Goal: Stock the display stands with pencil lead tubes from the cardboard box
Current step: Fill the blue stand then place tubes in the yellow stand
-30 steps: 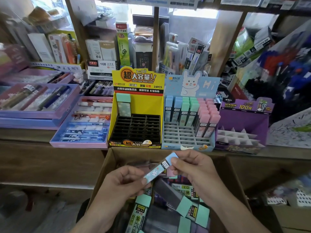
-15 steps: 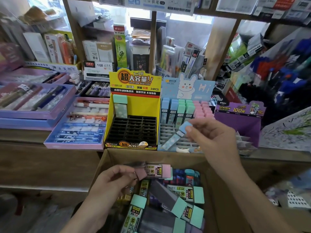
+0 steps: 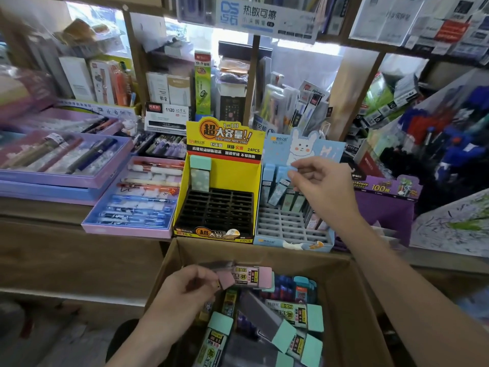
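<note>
— While we enter the right hand [image 3: 325, 189] first, what goes down for its grip?
— Item one: thumb and forefinger pinch the top end of a blue-capped tube [image 3: 279, 190]. The tube is tilted, with its lower end among the upright tubes in the back rows of the blue rabbit stand [image 3: 293, 234]. We cannot tell whether it sits in a slot.
— And the left hand [image 3: 185, 292]?
— Item two: fingers curled round a pink-capped tube [image 3: 251, 277], held roughly level just above the open cardboard box [image 3: 264, 251].
— Box contents?
— Item three: loose lead tubes lying at all angles, chiefly mint-capped tubes [image 3: 315, 317]. We note a few blue ones toward the far side.
— Stands next.
— Item four: yellow stand [image 3: 222, 178], just beside the blue one on its left. It has a black grid with a single mint tube [image 3: 200, 172] upright in the back left corner.
— Item five: purple stand [image 3: 383, 207], right of the blue one and partly hidden by the right forearm.
— Further out?
— Item six: pen tray [image 3: 124, 230], left of the yellow stand, on the wooden shelf [image 3: 39, 207]. We log more trays beyond it.
</note>
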